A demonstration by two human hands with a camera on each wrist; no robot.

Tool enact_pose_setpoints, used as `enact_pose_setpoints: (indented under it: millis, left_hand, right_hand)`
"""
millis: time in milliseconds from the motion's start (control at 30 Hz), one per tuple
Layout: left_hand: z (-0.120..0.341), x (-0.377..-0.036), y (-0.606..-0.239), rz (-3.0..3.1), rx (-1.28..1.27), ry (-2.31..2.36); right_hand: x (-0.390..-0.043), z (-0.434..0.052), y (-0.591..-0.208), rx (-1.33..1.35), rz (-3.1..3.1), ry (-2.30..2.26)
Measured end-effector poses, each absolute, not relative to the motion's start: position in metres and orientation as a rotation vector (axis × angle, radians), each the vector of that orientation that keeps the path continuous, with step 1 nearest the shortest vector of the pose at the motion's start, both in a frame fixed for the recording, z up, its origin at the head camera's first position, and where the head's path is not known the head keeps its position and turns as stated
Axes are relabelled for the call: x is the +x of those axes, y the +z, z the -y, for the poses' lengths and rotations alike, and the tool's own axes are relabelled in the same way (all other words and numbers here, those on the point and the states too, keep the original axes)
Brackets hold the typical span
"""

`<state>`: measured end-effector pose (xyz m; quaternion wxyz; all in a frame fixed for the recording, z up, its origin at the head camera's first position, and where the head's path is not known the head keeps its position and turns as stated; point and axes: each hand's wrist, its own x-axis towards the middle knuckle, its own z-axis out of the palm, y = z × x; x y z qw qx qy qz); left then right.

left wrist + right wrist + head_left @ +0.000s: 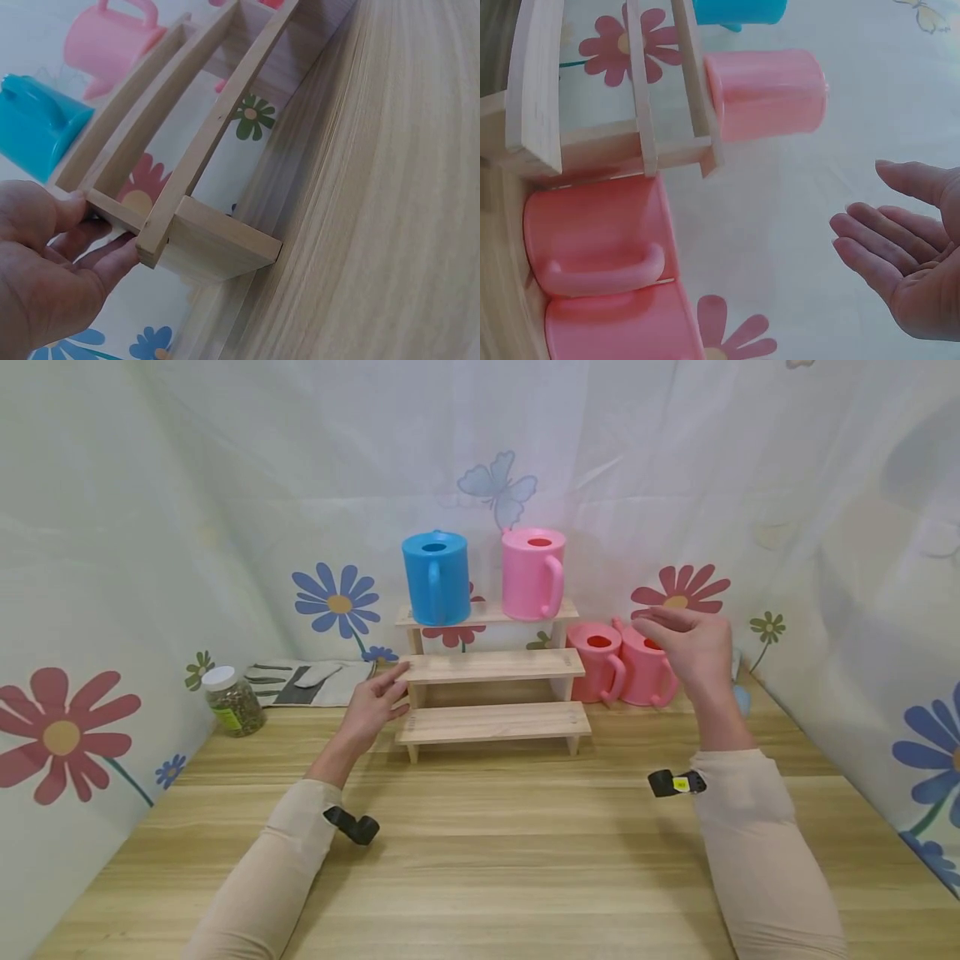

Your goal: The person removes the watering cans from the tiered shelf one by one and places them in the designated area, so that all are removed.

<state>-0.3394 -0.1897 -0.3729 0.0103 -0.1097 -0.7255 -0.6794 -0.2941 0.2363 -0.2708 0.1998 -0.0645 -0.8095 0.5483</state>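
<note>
A three-step wooden stand [495, 667] stands on the table. My left hand [373, 703] touches its left end beside the middle step, fingertips and thumb against the wood [112, 214]. On the top step sit a blue watering can [448, 578] at left and a pink watering can [525, 578] at right, handles facing me. My right hand [693, 647] is raised above two more pink watering cans, one by the stand [592, 670] and one to its right [637, 672]. In the right wrist view, the right hand's fingers [877, 247] are extended, thumb apart, holding nothing.
A jar with a white lid [234, 703] stands at the far left. Behind it lies a pair of grey-and-white gloves [315, 683]. A pale blue object [741, 700], partly hidden by my right wrist, is at the back right. A flower-printed curtain [360, 460] surrounds the table [510, 852].
</note>
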Motion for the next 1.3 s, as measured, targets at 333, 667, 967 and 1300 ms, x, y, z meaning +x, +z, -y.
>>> enact_pose_setpoints:
  millis: [333,667,967,1300]
  left_hand:
    - [0.193,-0.352,-0.388,2.244,-0.362,-2.078]
    - [0.192,-0.353,-0.390,2.268,-0.330,-2.074]
    - [0.194,-0.351,-0.386,2.254,-0.338,-2.086]
    - [0.194,-0.352,-0.389,2.258,-0.334,-2.085]
  right_hand:
    - [-0.298,-0.216,-0.264,-0.029,2.244,1.500]
    - [-0.336,-0.176,-0.245,0.047,2.335,1.492]
    - [-0.366,-0.149,-0.221,0.002,2.335,1.472]
    - [-0.385,-0.133,-0.217,-0.066,2.350,1.500]
